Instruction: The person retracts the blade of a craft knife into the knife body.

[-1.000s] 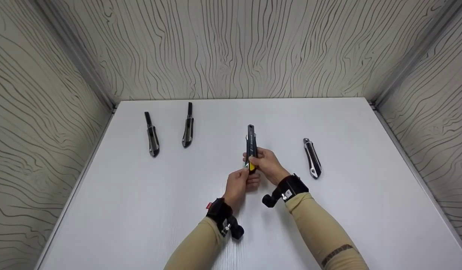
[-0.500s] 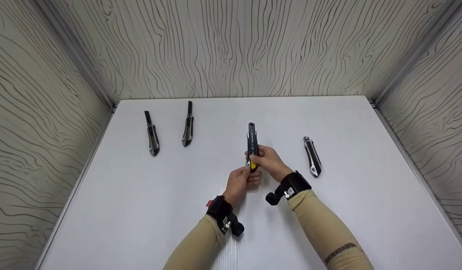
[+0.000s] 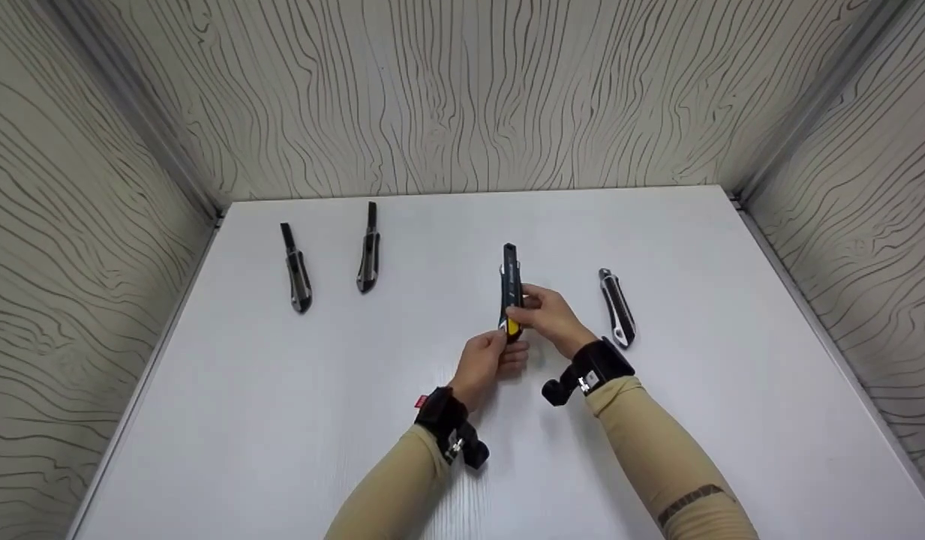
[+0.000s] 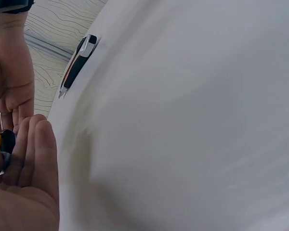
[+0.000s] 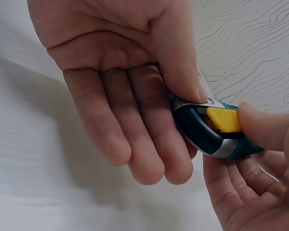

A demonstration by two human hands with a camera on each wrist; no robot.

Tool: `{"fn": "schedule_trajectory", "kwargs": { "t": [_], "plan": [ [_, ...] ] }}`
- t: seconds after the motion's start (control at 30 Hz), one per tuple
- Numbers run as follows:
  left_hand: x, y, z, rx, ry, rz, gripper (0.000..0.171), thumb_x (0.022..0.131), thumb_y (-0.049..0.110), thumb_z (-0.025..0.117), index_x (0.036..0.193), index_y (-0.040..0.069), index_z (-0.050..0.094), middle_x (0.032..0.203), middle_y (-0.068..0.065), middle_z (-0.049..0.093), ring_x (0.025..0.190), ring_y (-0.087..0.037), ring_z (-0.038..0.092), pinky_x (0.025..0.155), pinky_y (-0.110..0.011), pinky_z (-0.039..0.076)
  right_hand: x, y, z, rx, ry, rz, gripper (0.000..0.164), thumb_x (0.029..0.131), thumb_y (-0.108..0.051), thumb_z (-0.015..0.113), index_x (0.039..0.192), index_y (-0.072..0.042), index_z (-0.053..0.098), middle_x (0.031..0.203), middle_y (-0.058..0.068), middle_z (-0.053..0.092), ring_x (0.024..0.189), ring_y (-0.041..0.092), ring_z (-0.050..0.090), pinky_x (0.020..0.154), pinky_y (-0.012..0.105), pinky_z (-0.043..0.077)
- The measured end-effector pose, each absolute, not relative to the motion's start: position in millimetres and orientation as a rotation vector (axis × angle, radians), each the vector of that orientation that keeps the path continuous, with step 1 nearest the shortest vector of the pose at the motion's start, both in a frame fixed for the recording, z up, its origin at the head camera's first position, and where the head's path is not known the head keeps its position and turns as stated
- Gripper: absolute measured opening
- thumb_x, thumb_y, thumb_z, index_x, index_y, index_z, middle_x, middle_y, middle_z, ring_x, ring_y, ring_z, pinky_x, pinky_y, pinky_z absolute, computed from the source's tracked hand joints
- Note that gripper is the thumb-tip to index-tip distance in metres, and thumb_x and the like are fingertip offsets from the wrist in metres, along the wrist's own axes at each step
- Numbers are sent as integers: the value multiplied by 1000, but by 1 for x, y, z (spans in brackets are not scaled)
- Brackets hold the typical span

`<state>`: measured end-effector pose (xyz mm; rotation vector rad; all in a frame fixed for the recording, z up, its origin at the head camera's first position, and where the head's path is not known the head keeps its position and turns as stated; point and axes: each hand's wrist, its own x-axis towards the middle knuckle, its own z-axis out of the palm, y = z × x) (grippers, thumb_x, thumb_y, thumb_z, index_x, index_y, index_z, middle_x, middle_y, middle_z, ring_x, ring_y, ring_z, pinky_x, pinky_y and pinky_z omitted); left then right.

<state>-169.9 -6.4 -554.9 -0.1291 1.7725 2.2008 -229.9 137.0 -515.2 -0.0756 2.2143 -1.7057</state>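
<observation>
Above the middle of the white table, both hands hold a dark green and silver utility knife (image 3: 510,281), its far end pointing away from the body. My left hand (image 3: 483,364) pinches the near end between thumb and index finger; its other fingers lie side by side underneath. From the right, my right hand (image 3: 554,321) grips the handle. In the right wrist view, the right thumb (image 5: 260,126) touches the yellow slider (image 5: 224,120) on the knife. Only the near end of this knife appears at the left edge of the left wrist view.
On the white table (image 3: 342,420), two utility knives, one far left (image 3: 298,281) and one beside it (image 3: 367,261), lie with dark blades extended. Another knife (image 3: 618,309) lies right of the hands, its blade not showing. Wood-grain panels (image 3: 447,97) rise around the table.
Both hands and the held utility knife have shifted slightly to the right, the right hand a bit more than the left. The head view has tilted a little. The knives on the table stay put.
</observation>
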Motion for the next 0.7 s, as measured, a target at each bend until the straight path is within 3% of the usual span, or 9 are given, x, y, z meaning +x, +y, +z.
{"fn": "schedule_trajectory", "kwargs": {
  "t": [0.23,0.47,0.7],
  "plan": [
    [-170,8,-551,-108,1775,2164,33,105,18,40,122,-6,55,109,-23,71,97,-28,72,87,-36,58,-225,151,-511,-23,2251,-1703,56,92,-10,65,142,1,45,118,24,65,93,15,66,89,30,56],
    [-174,24,-551,-57,1813,2109,29,102,14,46,116,-6,62,109,-26,68,87,-20,67,85,-37,59,-224,175,-515,33,2294,-1684,56,91,-11,66,142,1,45,121,25,64,95,17,66,87,30,57],
    [-177,48,-548,-15,1822,2019,29,102,14,46,114,-5,64,102,-19,70,84,-17,66,81,-34,59,-219,202,-515,93,2352,-1625,54,92,-12,66,141,-1,47,118,23,64,92,16,66,85,30,58]
  ]
}}
